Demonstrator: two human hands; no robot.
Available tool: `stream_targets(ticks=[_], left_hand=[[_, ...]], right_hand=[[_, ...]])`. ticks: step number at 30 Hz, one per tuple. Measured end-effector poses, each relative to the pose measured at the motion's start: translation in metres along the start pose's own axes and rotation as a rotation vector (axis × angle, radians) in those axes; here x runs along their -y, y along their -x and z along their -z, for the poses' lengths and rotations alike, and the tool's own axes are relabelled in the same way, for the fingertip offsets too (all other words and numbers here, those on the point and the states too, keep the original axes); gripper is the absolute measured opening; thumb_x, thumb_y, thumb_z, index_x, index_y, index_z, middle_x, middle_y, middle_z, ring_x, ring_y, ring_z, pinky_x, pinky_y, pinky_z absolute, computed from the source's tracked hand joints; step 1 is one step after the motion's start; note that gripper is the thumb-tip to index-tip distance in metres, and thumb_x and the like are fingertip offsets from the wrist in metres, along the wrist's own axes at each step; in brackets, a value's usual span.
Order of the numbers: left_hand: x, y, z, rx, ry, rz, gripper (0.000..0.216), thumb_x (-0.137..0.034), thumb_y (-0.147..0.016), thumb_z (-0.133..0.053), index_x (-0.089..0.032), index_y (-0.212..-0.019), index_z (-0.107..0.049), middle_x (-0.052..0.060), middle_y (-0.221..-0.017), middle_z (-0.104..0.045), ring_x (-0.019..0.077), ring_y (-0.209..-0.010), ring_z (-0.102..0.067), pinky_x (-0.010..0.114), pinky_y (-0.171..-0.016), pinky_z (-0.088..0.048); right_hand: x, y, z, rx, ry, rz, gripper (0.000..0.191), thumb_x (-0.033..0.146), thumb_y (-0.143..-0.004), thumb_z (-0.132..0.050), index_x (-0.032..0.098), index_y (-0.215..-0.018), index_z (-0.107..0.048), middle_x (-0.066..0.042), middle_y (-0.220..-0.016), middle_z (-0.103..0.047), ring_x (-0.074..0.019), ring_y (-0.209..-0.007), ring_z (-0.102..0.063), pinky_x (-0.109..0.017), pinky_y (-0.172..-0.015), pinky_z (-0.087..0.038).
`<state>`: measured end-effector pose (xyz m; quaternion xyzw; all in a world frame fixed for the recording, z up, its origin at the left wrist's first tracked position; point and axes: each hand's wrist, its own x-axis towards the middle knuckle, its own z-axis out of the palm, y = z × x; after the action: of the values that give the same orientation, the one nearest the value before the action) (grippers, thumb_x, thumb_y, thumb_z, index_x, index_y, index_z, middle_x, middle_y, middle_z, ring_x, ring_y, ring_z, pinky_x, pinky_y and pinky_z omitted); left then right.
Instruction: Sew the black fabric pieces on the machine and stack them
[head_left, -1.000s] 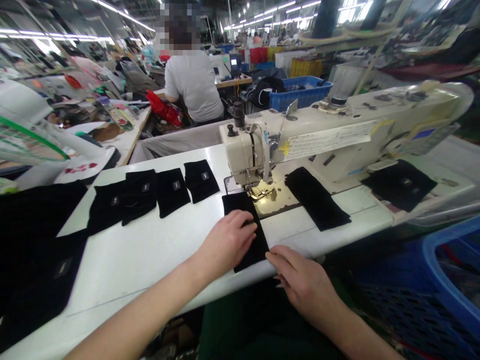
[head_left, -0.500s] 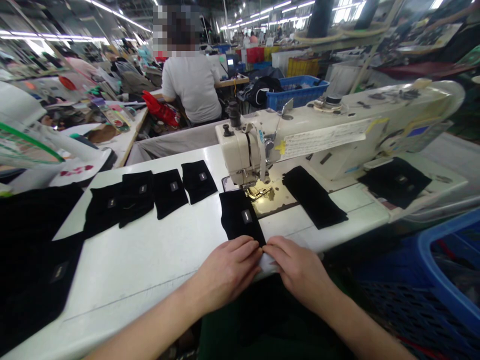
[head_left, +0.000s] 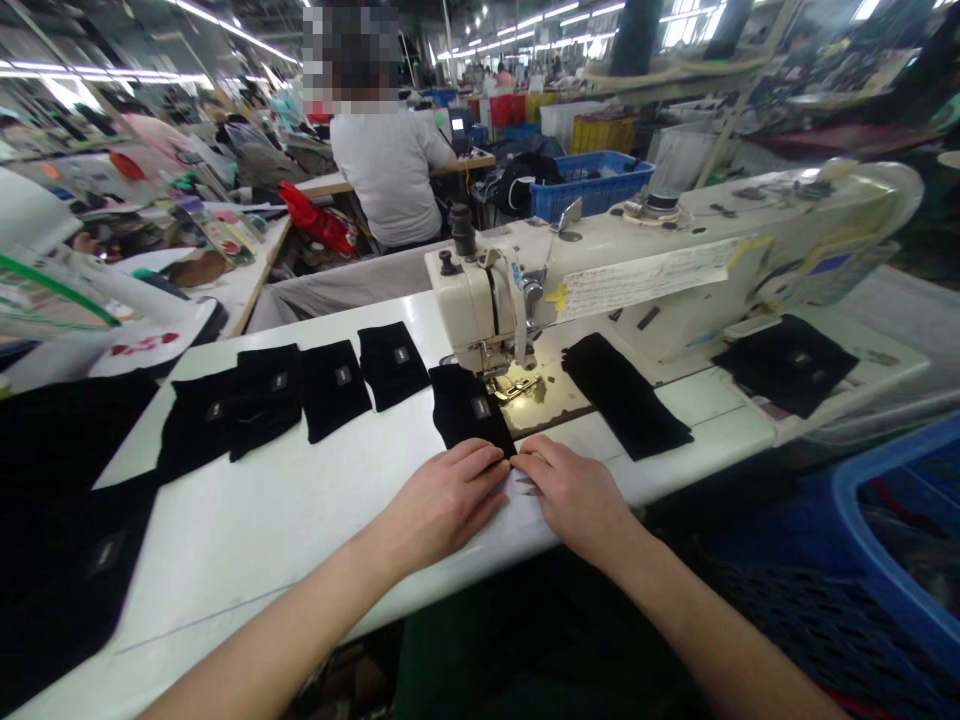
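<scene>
A black fabric piece (head_left: pixel 456 402) with a small grey label lies on the sewing table, its far edge beside the needle area of the sewing machine (head_left: pixel 469 310). My left hand (head_left: pixel 450 500) is closed on its near edge, thumb and fingers together. Close beside it, my right hand (head_left: pixel 577 495) pinches the near right corner, the fingertips of both hands almost touching. The part of the cloth under my fingers is hidden.
Several labelled black pieces (head_left: pixel 336 392) lie in a row to the left. Another black strip (head_left: pixel 626 395) rests right of the needle, and a labelled piece (head_left: pixel 787 365) farther right. A blue basket (head_left: pixel 847 490) stands at the right; a co-worker (head_left: pixel 386 170) sits ahead.
Both hands have moved forward, carrying the black fabric piece farther along the left side of the needle. The other pieces stay where they were.
</scene>
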<state>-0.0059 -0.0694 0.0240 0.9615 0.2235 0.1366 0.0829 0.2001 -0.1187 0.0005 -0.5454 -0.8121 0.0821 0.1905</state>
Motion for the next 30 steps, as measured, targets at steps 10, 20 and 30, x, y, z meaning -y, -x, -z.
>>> stream_targets(ticks=[10, 20, 30], left_hand=[[0.024, -0.012, 0.004, -0.005, -0.042, 0.014, 0.028, -0.027, -0.102, -0.047, -0.012, -0.116, -0.065, 0.014, -0.114, -0.063, 0.0264, -0.114, -0.059, 0.041, -0.094, -0.059], [0.05, -0.02, 0.007, -0.033, -0.04, 0.02, 0.03, -0.029, -0.102, -0.047, -0.011, -0.114, -0.068, 0.015, -0.113, -0.066, 0.026, -0.107, -0.063, 0.042, -0.091, -0.059], [0.075, -0.029, 0.008, -0.048, -0.064, 0.035, 0.033, -0.029, -0.101, -0.048, -0.009, -0.117, -0.068, 0.017, -0.117, -0.065, 0.0277, -0.111, -0.062, 0.044, -0.095, -0.057]], right_hand=[[-0.005, -0.029, 0.004, 0.028, 0.02, -0.048, 0.03, 0.014, -0.1, -0.046, 0.022, -0.117, -0.069, -0.005, -0.115, -0.064, -0.0185, -0.092, -0.064, -0.027, -0.065, -0.046], [-0.008, -0.051, 0.003, 0.058, 0.069, -0.083, 0.033, 0.016, -0.102, -0.041, 0.022, -0.123, -0.066, -0.007, -0.119, -0.064, -0.0186, -0.094, -0.064, -0.026, -0.066, -0.046], [-0.006, -0.045, 0.0, 0.027, 0.084, -0.085, 0.033, 0.015, -0.101, -0.042, 0.022, -0.122, -0.066, -0.007, -0.121, -0.063, -0.0191, -0.093, -0.065, -0.027, -0.065, -0.049]])
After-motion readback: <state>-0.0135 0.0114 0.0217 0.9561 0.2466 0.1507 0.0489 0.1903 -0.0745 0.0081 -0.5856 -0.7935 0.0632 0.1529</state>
